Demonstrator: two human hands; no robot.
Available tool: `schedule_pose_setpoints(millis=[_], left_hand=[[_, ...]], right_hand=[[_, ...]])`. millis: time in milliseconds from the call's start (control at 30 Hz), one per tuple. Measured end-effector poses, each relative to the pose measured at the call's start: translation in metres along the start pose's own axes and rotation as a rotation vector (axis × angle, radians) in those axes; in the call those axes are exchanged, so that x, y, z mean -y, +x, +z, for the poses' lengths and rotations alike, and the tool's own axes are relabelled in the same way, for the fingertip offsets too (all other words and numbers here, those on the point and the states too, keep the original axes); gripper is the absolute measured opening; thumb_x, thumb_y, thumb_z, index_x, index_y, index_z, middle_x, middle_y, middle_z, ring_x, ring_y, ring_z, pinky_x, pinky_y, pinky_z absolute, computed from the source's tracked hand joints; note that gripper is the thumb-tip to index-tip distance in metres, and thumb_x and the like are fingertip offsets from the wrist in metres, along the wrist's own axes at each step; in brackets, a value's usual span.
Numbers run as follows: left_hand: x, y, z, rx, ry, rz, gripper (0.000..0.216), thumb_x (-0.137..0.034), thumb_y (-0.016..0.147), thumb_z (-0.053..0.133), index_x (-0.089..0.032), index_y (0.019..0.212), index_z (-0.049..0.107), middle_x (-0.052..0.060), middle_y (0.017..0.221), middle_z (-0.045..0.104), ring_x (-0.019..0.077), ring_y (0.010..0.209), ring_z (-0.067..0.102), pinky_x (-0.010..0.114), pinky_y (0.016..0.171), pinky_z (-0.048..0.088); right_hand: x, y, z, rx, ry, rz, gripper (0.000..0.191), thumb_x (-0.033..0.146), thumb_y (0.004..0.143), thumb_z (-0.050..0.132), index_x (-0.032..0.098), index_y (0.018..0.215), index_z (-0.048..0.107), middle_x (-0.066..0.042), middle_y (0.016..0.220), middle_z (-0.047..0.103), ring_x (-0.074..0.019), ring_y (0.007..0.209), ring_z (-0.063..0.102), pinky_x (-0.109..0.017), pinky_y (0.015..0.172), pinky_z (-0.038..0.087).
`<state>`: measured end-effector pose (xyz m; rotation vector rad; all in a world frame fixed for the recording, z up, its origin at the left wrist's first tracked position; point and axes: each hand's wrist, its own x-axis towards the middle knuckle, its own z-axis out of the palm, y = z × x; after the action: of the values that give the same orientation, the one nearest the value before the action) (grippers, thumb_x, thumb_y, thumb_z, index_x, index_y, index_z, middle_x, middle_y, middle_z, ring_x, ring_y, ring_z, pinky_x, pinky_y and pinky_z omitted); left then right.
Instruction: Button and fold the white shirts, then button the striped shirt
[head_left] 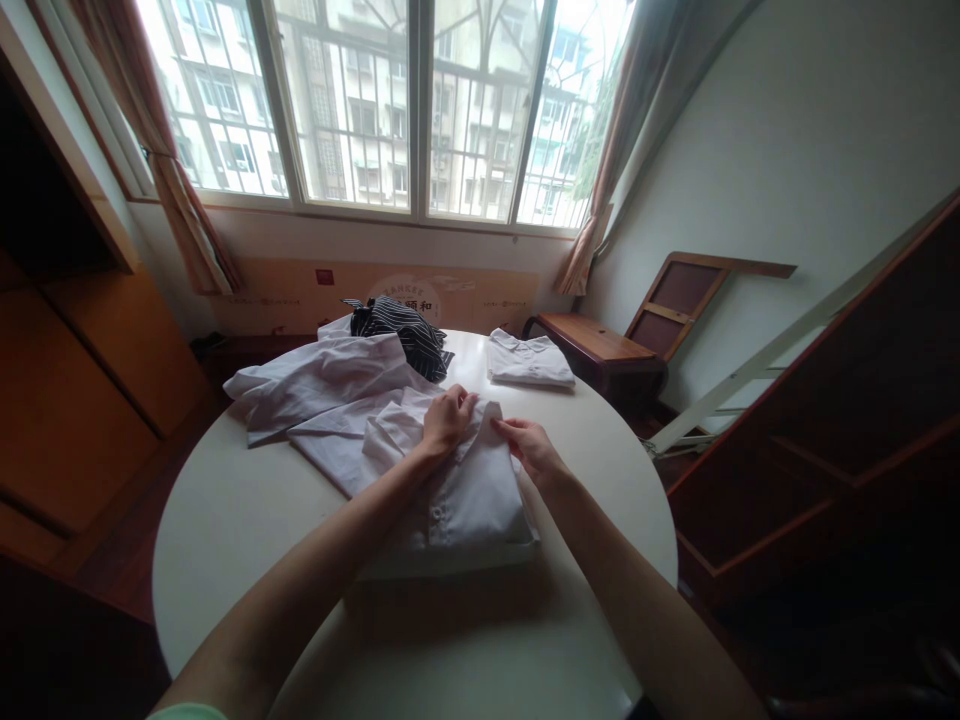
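Observation:
A white button-up shirt [480,495] lies partly folded on the round white table [217,520], its buttons showing near the front. My left hand [448,418] is closed on the cloth near the collar. With thumb and fingers together, my right hand [529,447] pinches the collar's right side. Left of my hands, loose white cloth [322,385] spreads over the table; where it ends and the shirt begins is unclear. Beyond it sits a bunched black striped garment [401,330]. A neatly folded white shirt [529,358] rests at the back right.
Behind the table, a long cardboard box [285,290] leans under the window [352,110]. A wooden bench [600,338] stands at the back right, near a pale metal frame [720,400]. Wooden cabinets [97,390] are on the left.

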<state>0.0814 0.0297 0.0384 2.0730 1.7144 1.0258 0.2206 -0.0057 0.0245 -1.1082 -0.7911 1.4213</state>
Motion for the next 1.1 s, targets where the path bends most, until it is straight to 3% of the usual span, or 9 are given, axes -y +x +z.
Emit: schedule_pose_setpoints(millis=[267,500,667,767,933,1100], left_hand=[[0.003,0.0,0.005,0.052,0.073,0.013,0.028,-0.041,0.083,0.04,-0.019,0.084,0.058,0.005,0.079,0.064,0.017,0.075,0.057,0.024,0.058,0.034],[0.001,-0.003,0.005,0.081,0.183,0.002,0.03,-0.041,0.084,0.036,-0.019,0.091,0.055,0.008,0.084,0.063,0.0195,0.079,0.058,0.026,0.063,0.037],[-0.001,-0.007,0.011,0.136,0.289,-0.014,0.025,-0.033,0.085,0.038,-0.015,0.098,0.049,0.01,0.084,0.062,0.0212,0.079,0.059,0.029,0.067,0.039],[-0.004,-0.011,0.009,0.076,0.286,0.122,0.02,-0.025,0.084,0.04,-0.016,0.099,0.047,0.01,0.092,0.059,0.0201,0.087,0.055,0.03,0.076,0.038],[0.001,-0.028,-0.019,-0.063,0.23,0.421,0.02,-0.02,0.081,0.042,-0.018,0.101,0.047,0.007,0.101,0.055,0.0184,0.096,0.049,0.03,0.085,0.036],[0.027,-0.064,-0.067,-0.146,0.228,0.389,0.02,-0.022,0.082,0.037,-0.018,0.095,0.051,0.006,0.099,0.057,0.0179,0.096,0.049,0.031,0.087,0.037]], right_hand=[[-0.003,0.001,-0.002,0.058,-0.003,0.022,0.015,0.025,0.06,0.069,0.012,0.061,0.06,0.0,0.056,0.06,-0.0077,0.048,0.051,-0.019,0.048,0.041],[-0.011,0.006,-0.004,-0.032,-0.051,-0.026,0.02,0.029,0.057,0.071,0.015,0.062,0.058,0.001,0.05,0.057,-0.0096,0.047,0.051,-0.021,0.048,0.042],[-0.015,0.006,-0.004,-0.003,-0.28,-0.092,0.03,0.045,0.063,0.062,0.015,0.062,0.057,0.001,0.048,0.055,-0.0119,0.047,0.048,-0.024,0.046,0.037],[-0.017,0.008,-0.004,-0.057,-0.52,-0.192,0.029,0.043,0.061,0.06,0.015,0.056,0.057,0.002,0.046,0.052,-0.0106,0.046,0.044,-0.022,0.045,0.031],[-0.02,0.01,-0.006,-0.112,-0.738,-0.281,0.03,0.042,0.062,0.055,0.015,0.05,0.054,0.002,0.047,0.051,-0.0102,0.048,0.042,-0.021,0.047,0.028],[-0.021,0.013,-0.008,-0.088,-0.72,-0.199,0.03,0.043,0.065,0.054,0.014,0.058,0.056,-0.001,0.055,0.055,-0.0112,0.05,0.045,-0.022,0.049,0.032]])
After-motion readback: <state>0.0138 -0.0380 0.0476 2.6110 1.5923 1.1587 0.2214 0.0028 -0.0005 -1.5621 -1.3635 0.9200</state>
